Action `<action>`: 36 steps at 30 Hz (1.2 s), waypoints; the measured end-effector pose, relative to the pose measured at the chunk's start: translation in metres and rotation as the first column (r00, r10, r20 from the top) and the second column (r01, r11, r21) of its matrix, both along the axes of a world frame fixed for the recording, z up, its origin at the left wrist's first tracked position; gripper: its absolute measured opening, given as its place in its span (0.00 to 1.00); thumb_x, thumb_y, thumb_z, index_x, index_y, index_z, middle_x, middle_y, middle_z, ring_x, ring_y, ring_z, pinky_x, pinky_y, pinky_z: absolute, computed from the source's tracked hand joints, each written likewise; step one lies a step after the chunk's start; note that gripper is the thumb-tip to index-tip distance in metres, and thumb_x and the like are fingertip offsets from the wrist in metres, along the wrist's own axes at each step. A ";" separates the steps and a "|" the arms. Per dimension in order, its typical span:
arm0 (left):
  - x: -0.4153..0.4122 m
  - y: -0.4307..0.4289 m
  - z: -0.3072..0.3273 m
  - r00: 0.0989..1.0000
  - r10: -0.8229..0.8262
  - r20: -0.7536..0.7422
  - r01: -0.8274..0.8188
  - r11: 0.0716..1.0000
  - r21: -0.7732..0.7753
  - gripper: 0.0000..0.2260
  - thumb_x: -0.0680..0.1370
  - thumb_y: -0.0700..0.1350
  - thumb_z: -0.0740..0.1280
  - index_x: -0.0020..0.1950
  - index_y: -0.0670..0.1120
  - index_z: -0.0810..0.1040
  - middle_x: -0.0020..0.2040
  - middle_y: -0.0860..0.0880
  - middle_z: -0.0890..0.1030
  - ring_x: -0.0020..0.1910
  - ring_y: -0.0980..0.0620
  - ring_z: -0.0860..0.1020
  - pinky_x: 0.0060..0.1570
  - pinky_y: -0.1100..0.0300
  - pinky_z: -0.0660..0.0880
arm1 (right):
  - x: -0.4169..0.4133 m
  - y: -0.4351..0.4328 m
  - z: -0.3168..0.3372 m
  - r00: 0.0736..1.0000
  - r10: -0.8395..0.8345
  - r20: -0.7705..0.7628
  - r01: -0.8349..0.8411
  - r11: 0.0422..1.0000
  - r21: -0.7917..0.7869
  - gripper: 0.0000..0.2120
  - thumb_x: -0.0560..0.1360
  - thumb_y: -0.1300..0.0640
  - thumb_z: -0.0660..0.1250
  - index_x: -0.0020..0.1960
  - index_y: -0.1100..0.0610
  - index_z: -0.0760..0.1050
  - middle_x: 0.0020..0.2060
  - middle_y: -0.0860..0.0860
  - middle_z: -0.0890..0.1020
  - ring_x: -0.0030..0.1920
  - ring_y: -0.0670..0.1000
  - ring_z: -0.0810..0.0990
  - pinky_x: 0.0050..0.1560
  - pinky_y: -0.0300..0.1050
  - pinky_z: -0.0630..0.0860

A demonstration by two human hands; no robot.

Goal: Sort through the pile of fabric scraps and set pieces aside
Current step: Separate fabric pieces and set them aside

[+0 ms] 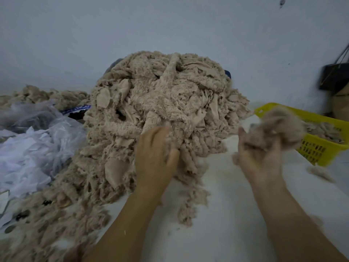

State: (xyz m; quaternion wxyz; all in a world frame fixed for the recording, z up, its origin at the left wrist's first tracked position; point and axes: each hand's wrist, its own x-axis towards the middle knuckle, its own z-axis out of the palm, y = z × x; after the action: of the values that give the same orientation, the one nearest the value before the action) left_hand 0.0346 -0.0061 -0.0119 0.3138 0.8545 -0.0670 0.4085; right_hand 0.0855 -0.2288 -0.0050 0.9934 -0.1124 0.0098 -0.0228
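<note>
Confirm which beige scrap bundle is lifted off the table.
The bundle gripped in the right hand, raised beside the yellow basket. The pile that the left hand grips and the small tuft lie on the table.

A tall pile of fabric scraps (160,103), beige and fuzzy, fills the centre and spills toward 7 o'clock across a white table (226,214). The person's left hand (154,154) sits back-up at the pile's near edge, just below centre, its fingers curled into the scraps. At 3 o'clock the right hand (258,157), blurred, holds a loose clump (277,127) of the same beige fluff, just beside a yellow basket (317,150) that has more scraps in it. A small tuft (321,173) lies on the table at 4 o'clock, near the basket. At 9 o'clock lies a heap of white sheer material (24,157). A black bag (334,76) hangs against the pale wall (170,25) at 2 o'clock.
</note>
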 end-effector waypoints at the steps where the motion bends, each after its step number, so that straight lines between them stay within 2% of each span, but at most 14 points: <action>1: 0.002 0.004 0.000 0.994 0.079 -0.081 -0.085 0.994 -0.070 0.20 0.80 0.47 0.62 0.71 0.43 0.73 0.67 0.43 0.72 0.66 0.49 0.65 0.65 0.51 0.65 | 0.002 -0.004 -0.003 0.996 -0.036 -0.076 0.036 0.999 0.006 0.30 0.70 0.43 0.69 0.61 0.65 0.70 0.53 0.60 0.74 0.54 0.55 0.79 0.64 0.46 0.76; 3: 0.008 0.011 -0.005 0.934 0.172 -0.313 -0.214 0.971 -0.103 0.23 0.80 0.50 0.65 0.74 0.45 0.68 0.71 0.43 0.68 0.70 0.47 0.62 0.69 0.46 0.62 | 0.002 0.006 -0.013 0.982 0.000 -0.189 -0.039 0.978 -0.203 0.43 0.72 0.38 0.67 0.73 0.67 0.61 0.65 0.61 0.71 0.69 0.60 0.72 0.71 0.52 0.69; 5: 0.012 0.015 -0.013 0.882 0.192 -0.431 -0.226 0.974 -0.030 0.15 0.81 0.50 0.65 0.64 0.44 0.74 0.62 0.42 0.73 0.65 0.41 0.68 0.64 0.45 0.67 | -0.002 0.029 -0.021 0.979 0.070 -0.194 -0.161 0.844 -0.512 0.31 0.78 0.42 0.64 0.69 0.66 0.69 0.61 0.55 0.80 0.62 0.54 0.79 0.61 0.46 0.77; 6: 0.013 0.015 -0.017 0.881 0.185 -0.436 -0.201 0.980 0.009 0.08 0.81 0.48 0.64 0.53 0.43 0.74 0.52 0.44 0.75 0.58 0.40 0.72 0.56 0.47 0.70 | -0.002 0.038 -0.024 0.979 0.106 -0.177 -0.195 0.749 -0.634 0.25 0.79 0.44 0.63 0.64 0.64 0.75 0.54 0.54 0.84 0.55 0.51 0.84 0.53 0.43 0.79; 8: 0.012 0.012 -0.019 0.906 0.141 -0.400 -0.146 0.989 0.018 0.10 0.82 0.44 0.63 0.42 0.44 0.68 0.39 0.48 0.69 0.46 0.41 0.73 0.42 0.51 0.66 | -0.007 0.050 -0.027 0.969 0.162 -0.185 -0.245 0.568 -0.786 0.19 0.80 0.47 0.63 0.52 0.62 0.81 0.43 0.55 0.85 0.42 0.49 0.85 0.41 0.40 0.81; 12: 0.009 0.004 -0.012 0.970 -0.073 -0.231 0.048 0.993 -0.112 0.06 0.82 0.42 0.64 0.45 0.45 0.70 0.39 0.53 0.70 0.37 0.54 0.70 0.36 0.60 0.64 | -0.020 0.060 -0.027 0.905 0.332 -0.265 -0.383 0.367 -0.848 0.29 0.77 0.39 0.61 0.54 0.65 0.81 0.42 0.57 0.86 0.40 0.51 0.85 0.38 0.41 0.80; 15: -0.003 -0.020 -0.012 0.891 -0.367 -0.268 0.387 0.922 0.026 0.04 0.83 0.44 0.63 0.49 0.47 0.76 0.43 0.55 0.76 0.41 0.60 0.72 0.39 0.69 0.67 | -0.025 0.060 -0.022 0.854 0.449 -0.265 -0.459 0.406 -0.790 0.31 0.72 0.34 0.63 0.59 0.60 0.81 0.52 0.58 0.85 0.52 0.54 0.85 0.49 0.46 0.81; 19: -0.009 -0.042 -0.024 0.747 -0.518 -0.418 0.614 0.778 0.133 0.08 0.81 0.48 0.64 0.46 0.45 0.77 0.42 0.51 0.78 0.38 0.59 0.71 0.35 0.68 0.66 | -0.023 0.053 -0.014 0.884 0.360 -0.296 -0.448 0.476 -0.757 0.22 0.75 0.47 0.69 0.64 0.58 0.78 0.52 0.54 0.86 0.49 0.51 0.86 0.41 0.42 0.82; 21: -0.005 -0.036 -0.026 0.728 -0.548 -0.412 0.595 0.804 -0.016 0.13 0.81 0.52 0.63 0.43 0.45 0.78 0.39 0.53 0.78 0.37 0.57 0.74 0.36 0.64 0.70 | -0.018 0.050 -0.015 0.910 0.296 -0.292 -0.408 0.502 -0.763 0.24 0.79 0.48 0.66 0.69 0.61 0.72 0.57 0.58 0.83 0.49 0.53 0.85 0.43 0.44 0.82; 24: 0.005 -0.022 -0.029 0.808 -0.457 -0.373 0.408 0.890 -0.205 0.18 0.83 0.55 0.62 0.37 0.45 0.76 0.32 0.51 0.75 0.32 0.58 0.73 0.34 0.64 0.69 | -0.016 0.047 -0.018 0.913 0.331 -0.239 -0.397 0.586 -0.706 0.24 0.79 0.43 0.63 0.64 0.61 0.78 0.58 0.63 0.82 0.57 0.60 0.83 0.56 0.55 0.80; 26: 0.010 -0.019 -0.029 0.820 -0.376 -0.431 0.274 0.920 -0.282 0.18 0.82 0.59 0.60 0.36 0.50 0.73 0.31 0.53 0.73 0.30 0.60 0.72 0.32 0.67 0.66 | -0.017 0.047 -0.018 0.901 0.386 -0.196 -0.411 0.622 -0.667 0.23 0.79 0.41 0.62 0.60 0.59 0.82 0.58 0.61 0.83 0.59 0.61 0.82 0.55 0.56 0.81; 31: 0.002 -0.016 -0.022 0.702 -0.514 -0.493 0.353 0.852 -0.386 0.15 0.76 0.73 0.54 0.46 0.71 0.77 0.47 0.71 0.79 0.47 0.75 0.75 0.44 0.78 0.69 | -0.018 0.050 -0.019 0.903 0.399 -0.158 -0.400 0.650 -0.646 0.22 0.74 0.39 0.64 0.56 0.55 0.84 0.57 0.59 0.83 0.58 0.58 0.83 0.49 0.53 0.82; 34: 0.002 -0.017 -0.028 0.650 -0.512 -0.561 0.403 0.859 -0.317 0.20 0.77 0.69 0.61 0.37 0.55 0.78 0.31 0.58 0.77 0.30 0.62 0.75 0.32 0.65 0.71 | -0.016 0.047 -0.016 0.923 0.338 -0.183 -0.375 0.685 -0.625 0.24 0.78 0.38 0.61 0.56 0.55 0.84 0.55 0.59 0.85 0.54 0.59 0.84 0.46 0.52 0.83; 36: 0.005 -0.017 -0.028 0.681 -0.449 -0.578 0.370 0.893 -0.257 0.20 0.79 0.60 0.66 0.29 0.54 0.73 0.24 0.57 0.69 0.24 0.61 0.66 0.27 0.64 0.64 | -0.012 0.044 -0.017 0.936 0.267 -0.229 -0.352 0.713 -0.606 0.22 0.79 0.39 0.60 0.51 0.56 0.82 0.39 0.57 0.84 0.38 0.55 0.84 0.37 0.44 0.81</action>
State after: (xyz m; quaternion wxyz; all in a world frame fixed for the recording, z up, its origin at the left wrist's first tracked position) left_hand 0.0401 -0.0233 -0.0401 0.4517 0.8831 -0.1245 0.0251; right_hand 0.0730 -0.1850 -0.0223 0.8824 -0.4440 0.0446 0.1492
